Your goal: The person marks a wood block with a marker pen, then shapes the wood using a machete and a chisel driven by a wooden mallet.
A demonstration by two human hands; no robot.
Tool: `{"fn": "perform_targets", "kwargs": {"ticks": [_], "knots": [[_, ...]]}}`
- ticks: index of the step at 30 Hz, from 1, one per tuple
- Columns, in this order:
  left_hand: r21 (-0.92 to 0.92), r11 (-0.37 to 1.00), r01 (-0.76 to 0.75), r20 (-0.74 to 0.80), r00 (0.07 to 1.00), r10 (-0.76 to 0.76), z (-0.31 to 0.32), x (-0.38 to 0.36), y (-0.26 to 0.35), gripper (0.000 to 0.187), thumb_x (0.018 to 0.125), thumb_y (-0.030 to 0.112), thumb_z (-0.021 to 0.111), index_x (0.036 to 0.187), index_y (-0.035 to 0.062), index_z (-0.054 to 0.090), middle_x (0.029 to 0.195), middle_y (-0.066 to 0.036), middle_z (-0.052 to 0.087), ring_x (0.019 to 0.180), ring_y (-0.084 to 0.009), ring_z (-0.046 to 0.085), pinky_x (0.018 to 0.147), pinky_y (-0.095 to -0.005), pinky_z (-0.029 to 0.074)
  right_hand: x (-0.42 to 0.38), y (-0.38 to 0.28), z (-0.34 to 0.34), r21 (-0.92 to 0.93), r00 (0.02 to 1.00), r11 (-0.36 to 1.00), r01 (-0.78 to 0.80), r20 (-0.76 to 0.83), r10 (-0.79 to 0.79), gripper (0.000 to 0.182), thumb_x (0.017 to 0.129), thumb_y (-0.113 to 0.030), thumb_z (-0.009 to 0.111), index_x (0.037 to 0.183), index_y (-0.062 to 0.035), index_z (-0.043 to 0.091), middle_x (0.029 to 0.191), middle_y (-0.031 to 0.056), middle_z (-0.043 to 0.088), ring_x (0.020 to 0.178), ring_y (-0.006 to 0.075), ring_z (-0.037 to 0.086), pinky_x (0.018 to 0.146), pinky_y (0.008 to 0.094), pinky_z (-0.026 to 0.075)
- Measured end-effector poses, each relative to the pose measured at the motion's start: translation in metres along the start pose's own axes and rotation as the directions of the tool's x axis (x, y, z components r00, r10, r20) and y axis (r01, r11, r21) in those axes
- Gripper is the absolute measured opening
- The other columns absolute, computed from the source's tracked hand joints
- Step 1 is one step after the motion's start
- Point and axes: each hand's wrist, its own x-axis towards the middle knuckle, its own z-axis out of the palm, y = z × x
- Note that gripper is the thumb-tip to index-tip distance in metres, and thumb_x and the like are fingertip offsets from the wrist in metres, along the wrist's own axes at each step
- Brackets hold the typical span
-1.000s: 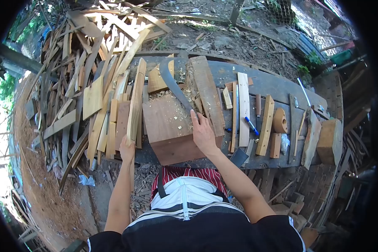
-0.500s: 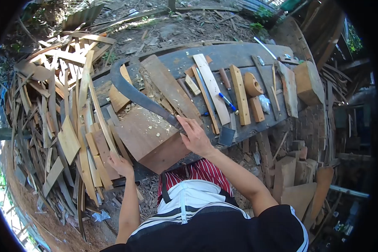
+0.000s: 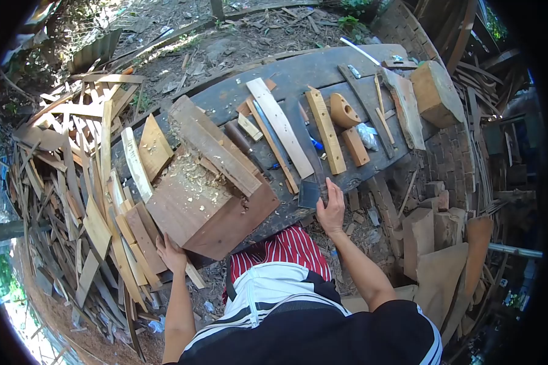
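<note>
My right hand [image 3: 332, 210] is at the front edge of the dark workbench [image 3: 298, 76], closed on the handle of a long curved knife [image 3: 302, 137]. Its dark blade lies flat on the bench between a pale plank [image 3: 280, 126] and a yellow wood strip [image 3: 326, 129]. My left hand [image 3: 172, 254] grips the lower end of a long pale slat [image 3: 136, 164] that leans beside a big brown wood block [image 3: 210, 213]. Shavings cover the block's top, and a thick board [image 3: 216, 146] lies across its far corner.
A dark square metal piece [image 3: 309, 193] lies by my right hand. Further right on the bench are a hollowed wood piece [image 3: 345, 111], a small block [image 3: 354, 146], a plastic bag [image 3: 367, 135] and a chunky log [image 3: 435, 91]. A scrap-wood pile [image 3: 85, 201] fills the left.
The curved knife went from above the wood block to lying on the bench at the right, with my right hand following it. The view has swung and my left hand has dropped lower on the slat.
</note>
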Motion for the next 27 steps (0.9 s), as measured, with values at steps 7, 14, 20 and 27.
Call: {"fn": "perform_targets", "kwargs": {"ticks": [7,14,20,27], "knots": [[-0.049,0.998,0.041,0.082,0.996,-0.036,-0.024,-0.01,0.025,0.062,0.074,0.003,0.065,0.134,-0.0001,0.048,0.144,-0.017,0.034,0.13,-0.04,0.035,0.108,-0.0447,0.033,0.008,0.09,-0.028,-0.09,0.965,0.97,-0.227,-0.157,0.211,0.067,0.074,0.001,0.061,0.138,-0.0005,0.042,0.125,0.0204,0.053,0.115,0.0393,0.05,0.099,0.0464,0.04],[-0.028,0.993,0.118,-0.045,0.992,-0.119,-0.011,-0.02,0.03,0.059,0.075,0.004,0.058,0.132,-0.0013,0.046,0.138,-0.023,0.038,0.126,-0.0423,0.038,0.108,-0.0481,0.031,0.07,0.177,-0.046,-0.138,0.94,0.938,-0.318,-0.173,0.293,0.065,0.075,-0.001,0.061,0.137,-0.0025,0.043,0.127,0.0199,0.052,0.116,0.0394,0.05,0.098,0.0457,0.042],[0.015,0.986,0.167,-0.074,0.983,-0.166,-0.032,-0.035,0.05,0.057,0.078,0.004,0.06,0.133,-0.0017,0.046,0.137,-0.023,0.039,0.127,-0.0417,0.038,0.108,-0.0479,0.031,0.149,0.235,-0.039,-0.102,0.97,0.965,-0.242,-0.055,0.238,0.065,0.075,0.0,0.062,0.137,-0.0039,0.043,0.127,0.0209,0.053,0.119,0.0391,0.049,0.101,0.0447,0.04],[0.055,0.985,0.166,-0.068,0.984,-0.162,-0.052,-0.041,0.081,0.061,0.081,0.003,0.062,0.138,0.0009,0.042,0.139,-0.023,0.036,0.132,-0.0403,0.034,0.111,-0.0475,0.027,0.191,0.266,-0.03,-0.132,0.98,0.982,-0.135,0.129,0.152,0.06,0.078,0.0,0.061,0.135,-0.0099,0.047,0.127,0.0156,0.057,0.118,0.0357,0.052,0.1,0.044,0.042]]}}
